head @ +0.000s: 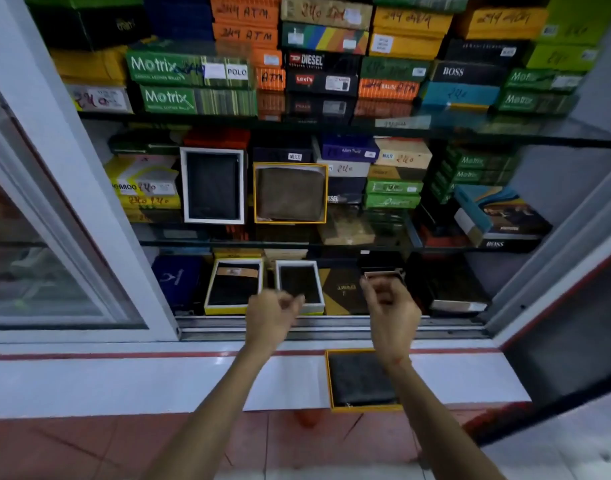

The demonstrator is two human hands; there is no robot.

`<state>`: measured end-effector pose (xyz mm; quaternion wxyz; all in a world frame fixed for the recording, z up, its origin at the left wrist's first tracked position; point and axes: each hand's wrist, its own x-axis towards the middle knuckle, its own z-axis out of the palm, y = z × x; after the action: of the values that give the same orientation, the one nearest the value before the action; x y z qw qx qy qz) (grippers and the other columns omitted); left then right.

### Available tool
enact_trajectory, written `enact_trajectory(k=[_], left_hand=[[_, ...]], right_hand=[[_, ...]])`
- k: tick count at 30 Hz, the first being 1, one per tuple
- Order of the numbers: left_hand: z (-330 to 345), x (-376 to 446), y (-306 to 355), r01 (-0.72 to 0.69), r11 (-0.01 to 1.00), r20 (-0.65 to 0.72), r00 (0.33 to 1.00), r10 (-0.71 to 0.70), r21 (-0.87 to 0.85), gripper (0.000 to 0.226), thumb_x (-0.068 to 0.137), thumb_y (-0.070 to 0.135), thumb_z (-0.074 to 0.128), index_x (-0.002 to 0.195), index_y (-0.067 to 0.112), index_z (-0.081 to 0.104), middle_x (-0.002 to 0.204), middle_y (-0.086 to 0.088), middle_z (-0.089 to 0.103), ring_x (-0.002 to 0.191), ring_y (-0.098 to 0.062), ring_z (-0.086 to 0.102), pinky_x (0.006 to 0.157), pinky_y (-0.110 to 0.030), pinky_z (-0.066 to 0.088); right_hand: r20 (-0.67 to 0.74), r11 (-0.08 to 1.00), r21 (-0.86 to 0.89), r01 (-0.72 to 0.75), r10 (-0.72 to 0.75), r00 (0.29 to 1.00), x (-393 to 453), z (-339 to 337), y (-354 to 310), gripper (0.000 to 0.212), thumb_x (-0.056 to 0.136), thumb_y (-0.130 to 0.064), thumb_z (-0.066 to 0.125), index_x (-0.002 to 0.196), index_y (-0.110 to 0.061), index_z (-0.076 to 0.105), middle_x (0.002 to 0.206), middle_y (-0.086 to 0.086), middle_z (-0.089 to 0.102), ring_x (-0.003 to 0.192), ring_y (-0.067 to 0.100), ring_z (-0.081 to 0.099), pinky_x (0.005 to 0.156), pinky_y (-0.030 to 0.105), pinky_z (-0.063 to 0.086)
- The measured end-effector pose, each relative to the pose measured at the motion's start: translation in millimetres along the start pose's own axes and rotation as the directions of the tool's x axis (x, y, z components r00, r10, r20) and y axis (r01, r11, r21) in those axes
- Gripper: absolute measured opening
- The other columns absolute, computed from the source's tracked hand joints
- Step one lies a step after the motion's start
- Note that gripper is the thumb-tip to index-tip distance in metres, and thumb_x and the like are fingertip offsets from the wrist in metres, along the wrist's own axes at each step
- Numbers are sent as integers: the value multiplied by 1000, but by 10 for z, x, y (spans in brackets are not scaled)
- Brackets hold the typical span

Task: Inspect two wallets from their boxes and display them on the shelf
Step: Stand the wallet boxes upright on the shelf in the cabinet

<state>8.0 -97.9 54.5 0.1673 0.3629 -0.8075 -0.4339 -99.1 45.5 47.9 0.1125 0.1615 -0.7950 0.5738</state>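
A black wallet in an open yellow-rimmed box [361, 381] lies on the white sill below the cabinet. Both my hands hover above the sill in front of the bottom shelf. My left hand [271, 318] is loosely curled and holds nothing, just in front of a white-rimmed box with a black wallet [300, 285]. My right hand [392, 310] is also loosely curled and holds nothing I can see. On the middle shelf stand a brown wallet in a yellow box [290, 193] and a black wallet in a white box [213, 186].
Stacked wallet boxes fill the top shelf [228, 81] and the right of the middle shelf. Another yellow box with a dark wallet [234, 287] sits at the bottom left. A sliding glass door [54, 237] stands at the left, its track along the cabinet's front.
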Motion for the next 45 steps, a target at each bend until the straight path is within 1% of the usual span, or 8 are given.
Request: enact_trajectory(k=[3,9,13,19,24,28,37,45], left_hand=[[400,-212,-211,316,943,266,923,-279,-104,19,85,26,68,78,8,70,86,-17,75,73,-26,72,77,-41,61],[1026,-532,-372,310,931,304,883,-358,195,40,81,37,70,97,1,65,105,-15,73,97,-28,70,84,-34,56],[1047,-596,-334,333,930,289,885,-364,152,40,76,32,77,97,-1,67,103,-15,74,93,-28,71,85,-36,58],[713,-490,150,150,988,245,960,-138,-30,21,68,24,82,62,11,68,69,-13,70,78,-33,71,77,-48,58],[420,-215,841,-50,983,35,998,57,-177,25,66,30,85,84,15,77,68,17,60,57,11,49,55,-11,41],[233,201,1311,-165,962,-79,985,151,-216,39,65,30,85,97,10,77,82,7,74,61,9,53,53,1,36],[303,899,1504,-218,974,-264,938,225,59,26,78,18,75,102,10,73,100,-10,76,97,-22,70,78,-26,53],[432,1169,1476,-235,917,-257,911,323,321,27,86,20,66,109,7,63,102,-13,71,93,-23,70,73,-30,59]], right_hand=[[2,955,-99,-279,280,960,-308,-171,480,17,84,-29,70,86,-12,68,78,0,68,80,23,69,56,16,43],[254,687,-582,-436,662,705,-487,-423,994,52,87,-37,65,125,-2,58,124,20,63,114,34,58,93,38,48],[271,719,-549,-426,635,723,-510,-524,937,34,84,-29,70,106,-4,69,103,15,73,94,28,67,72,27,48],[217,807,-398,-437,545,810,-123,-853,514,38,69,-29,84,99,-8,75,95,13,75,91,31,69,79,35,54],[154,902,-145,-406,426,892,523,-1022,-21,33,62,-23,89,89,-13,73,92,11,77,82,21,68,77,33,55],[102,950,-43,-308,311,945,1074,-934,-350,33,60,-26,89,89,-18,73,91,5,77,88,20,70,89,41,55],[54,983,12,-185,184,981,1662,-156,-340,44,68,-17,85,108,-12,67,105,8,74,94,19,70,88,36,57],[99,986,11,-164,163,982,1901,71,-162,45,67,-23,86,107,-15,67,102,7,75,92,15,70,81,29,57]])
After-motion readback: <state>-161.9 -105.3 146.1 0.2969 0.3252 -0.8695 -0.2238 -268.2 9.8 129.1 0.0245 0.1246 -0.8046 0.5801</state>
